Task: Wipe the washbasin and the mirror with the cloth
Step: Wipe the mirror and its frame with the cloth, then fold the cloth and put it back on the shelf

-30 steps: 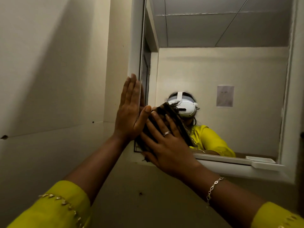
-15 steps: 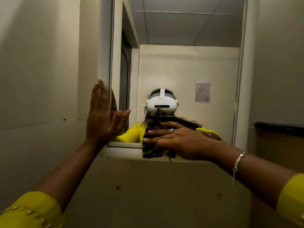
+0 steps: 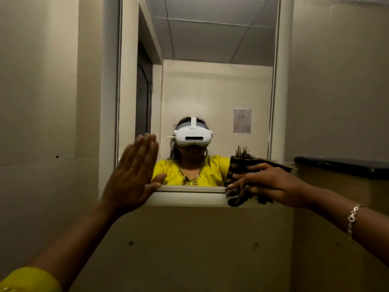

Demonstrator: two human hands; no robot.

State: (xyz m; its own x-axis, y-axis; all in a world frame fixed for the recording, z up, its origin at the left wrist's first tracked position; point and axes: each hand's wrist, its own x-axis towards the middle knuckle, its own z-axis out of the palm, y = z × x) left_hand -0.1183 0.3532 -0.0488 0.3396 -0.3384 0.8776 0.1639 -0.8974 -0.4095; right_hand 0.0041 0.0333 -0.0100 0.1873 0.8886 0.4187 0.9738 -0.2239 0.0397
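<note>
A tall mirror (image 3: 210,81) in a white frame (image 3: 189,198) hangs on the beige wall straight ahead. My right hand (image 3: 271,185) presses a dark patterned cloth (image 3: 237,194) against the mirror's lower right corner and bottom frame. My left hand (image 3: 132,175) is flat and open, fingers together, resting against the mirror's lower left corner, thumb on the bottom frame. The washbasin is out of view.
A beige wall (image 3: 42,123) closes in on the left. On the right a dark-edged ledge (image 3: 341,165) juts out at mirror-bottom height. The wall below the mirror (image 3: 189,249) has small dark marks. The mirror reflects a person in yellow, a doorway and a ceiling.
My right hand has slid the cloth along the mirror's bottom edge from the lower left to the lower right corner. My left hand stayed flat at the left edge; the view swung left.
</note>
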